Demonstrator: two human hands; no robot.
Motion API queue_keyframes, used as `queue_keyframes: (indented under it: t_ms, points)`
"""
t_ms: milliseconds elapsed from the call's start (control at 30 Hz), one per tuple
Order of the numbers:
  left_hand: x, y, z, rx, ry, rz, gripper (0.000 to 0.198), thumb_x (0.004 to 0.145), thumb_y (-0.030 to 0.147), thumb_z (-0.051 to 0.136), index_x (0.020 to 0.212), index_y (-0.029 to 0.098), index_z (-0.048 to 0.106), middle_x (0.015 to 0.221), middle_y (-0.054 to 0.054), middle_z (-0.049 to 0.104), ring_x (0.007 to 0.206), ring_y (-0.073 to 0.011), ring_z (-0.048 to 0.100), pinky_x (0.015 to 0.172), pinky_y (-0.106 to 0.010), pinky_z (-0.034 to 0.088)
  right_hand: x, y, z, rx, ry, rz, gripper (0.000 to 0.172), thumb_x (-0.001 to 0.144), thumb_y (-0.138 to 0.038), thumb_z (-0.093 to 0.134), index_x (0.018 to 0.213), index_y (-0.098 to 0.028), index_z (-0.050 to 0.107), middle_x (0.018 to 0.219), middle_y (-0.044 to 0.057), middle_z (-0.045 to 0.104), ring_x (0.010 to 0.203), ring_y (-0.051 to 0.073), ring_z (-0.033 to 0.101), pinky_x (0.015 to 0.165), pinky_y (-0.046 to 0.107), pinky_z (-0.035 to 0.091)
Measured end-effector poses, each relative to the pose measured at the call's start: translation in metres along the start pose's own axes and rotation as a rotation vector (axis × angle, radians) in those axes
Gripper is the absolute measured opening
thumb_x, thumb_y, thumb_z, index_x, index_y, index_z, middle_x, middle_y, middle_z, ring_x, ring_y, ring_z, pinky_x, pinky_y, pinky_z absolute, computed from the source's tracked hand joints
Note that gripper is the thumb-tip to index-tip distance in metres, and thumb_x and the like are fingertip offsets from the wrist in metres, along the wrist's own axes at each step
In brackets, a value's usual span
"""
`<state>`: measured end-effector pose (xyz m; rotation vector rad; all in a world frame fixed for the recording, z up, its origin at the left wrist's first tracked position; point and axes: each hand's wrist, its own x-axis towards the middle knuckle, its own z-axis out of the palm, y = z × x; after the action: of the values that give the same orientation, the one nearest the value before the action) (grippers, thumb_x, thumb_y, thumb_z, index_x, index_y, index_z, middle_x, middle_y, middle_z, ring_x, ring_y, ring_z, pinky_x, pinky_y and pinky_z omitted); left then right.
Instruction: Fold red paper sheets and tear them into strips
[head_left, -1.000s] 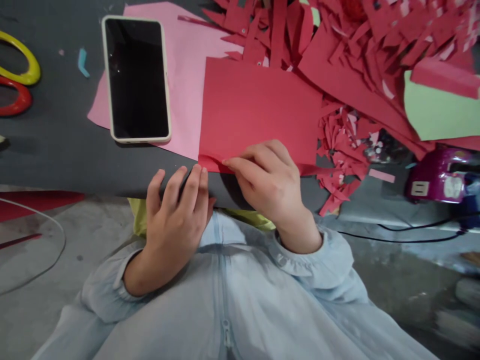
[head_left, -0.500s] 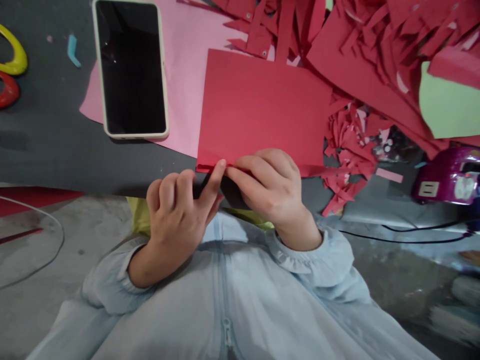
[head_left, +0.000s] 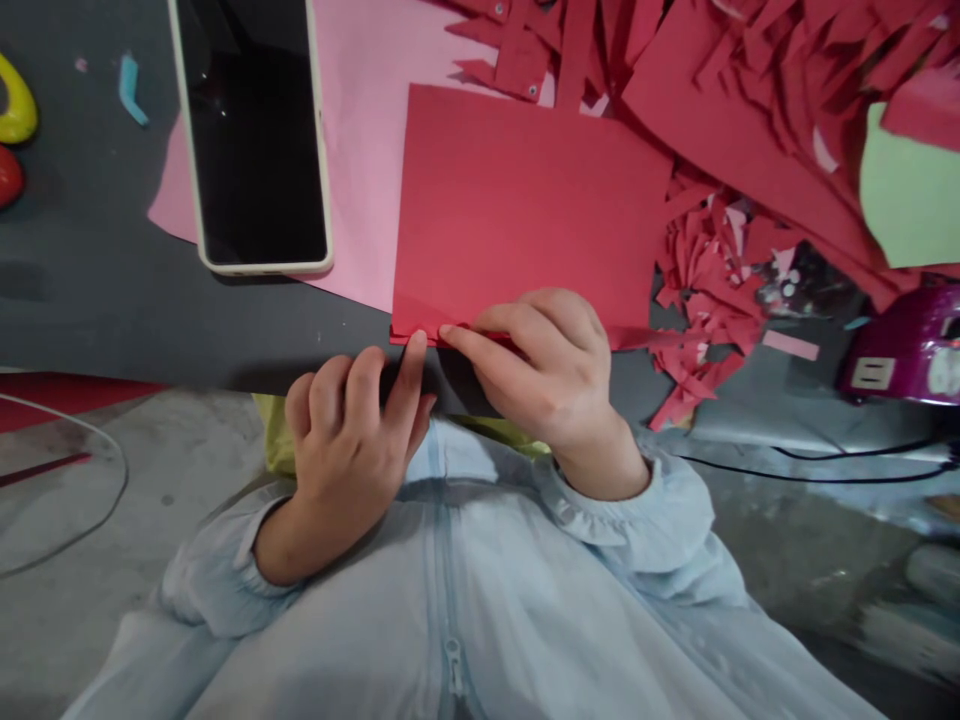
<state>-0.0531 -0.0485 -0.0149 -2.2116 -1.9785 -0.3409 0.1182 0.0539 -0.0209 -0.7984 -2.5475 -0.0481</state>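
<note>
A red paper sheet (head_left: 525, 200) lies on the dark table (head_left: 97, 290), partly over a pink sheet (head_left: 367, 150). My right hand (head_left: 551, 370) presses curled fingers on the red sheet's near edge, where a narrow strip is folded up. My left hand (head_left: 352, 440) is at the table's front edge, fingers curled, its index fingertip touching the sheet's near left corner.
A phone (head_left: 251, 130) with a dark screen lies on the pink sheet. Several red paper strips and scraps (head_left: 712, 290) pile at the right, with a pale green sheet (head_left: 911, 190). A purple device (head_left: 907, 345) with a black cable sits far right. Yellow and red scissor handles (head_left: 11, 130) lie far left.
My left hand rose from the table edge and put its index fingertip on the red sheet's near corner. My right hand stays on the folded edge. The view shifted slightly.
</note>
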Motion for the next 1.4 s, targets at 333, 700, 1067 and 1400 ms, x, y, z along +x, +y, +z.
queue_keyframes:
  t_ms: [333,700,1067,1400]
  points:
    - [-0.0057,-0.0027,-0.0009,-0.012,0.035,0.042,0.048,0.091,0.034,0.058,0.135,0.014,0.056,0.121,-0.009,0.07,0.101,-0.0254,0.061,0.085,-0.041,0.043,0.0002,0.0005,-0.0031,-0.009,-0.053,-0.055,0.026,0.094,-0.019,0.05,0.091,-0.032,0.072,0.093,-0.001,0.071,0.085,0.017,0.053,0.078,0.034,0.041]
    - [-0.0031,0.0007,-0.0034,-0.037,0.059,0.051,0.047,0.087,0.032,0.064,0.131,0.019,0.06,0.118,-0.013,0.068,0.102,-0.026,0.059,0.092,-0.042,0.042,0.0068,0.0007,-0.0026,-0.023,0.108,-0.18,0.013,0.089,-0.014,0.06,0.086,-0.023,0.069,0.085,0.0,0.071,0.08,0.015,0.053,0.075,0.032,0.046]
    - [0.0005,0.0054,-0.0022,0.019,0.041,0.005,0.051,0.089,0.043,0.06,0.132,0.015,0.061,0.113,-0.013,0.068,0.101,-0.0269,0.056,0.095,-0.043,0.038,0.0068,0.0003,-0.0043,-0.051,0.153,-0.237,0.015,0.09,-0.015,0.059,0.082,-0.023,0.069,0.08,-0.002,0.07,0.073,0.013,0.054,0.073,0.029,0.048]
    - [0.0007,0.0048,-0.0031,0.01,0.025,0.026,0.053,0.087,0.041,0.062,0.13,0.009,0.061,0.113,-0.016,0.068,0.102,-0.0284,0.057,0.096,-0.045,0.039,0.0019,-0.0004,-0.0022,-0.079,0.064,-0.03,0.012,0.089,-0.019,0.061,0.094,-0.026,0.07,0.087,-0.001,0.072,0.084,0.016,0.056,0.077,0.032,0.046]
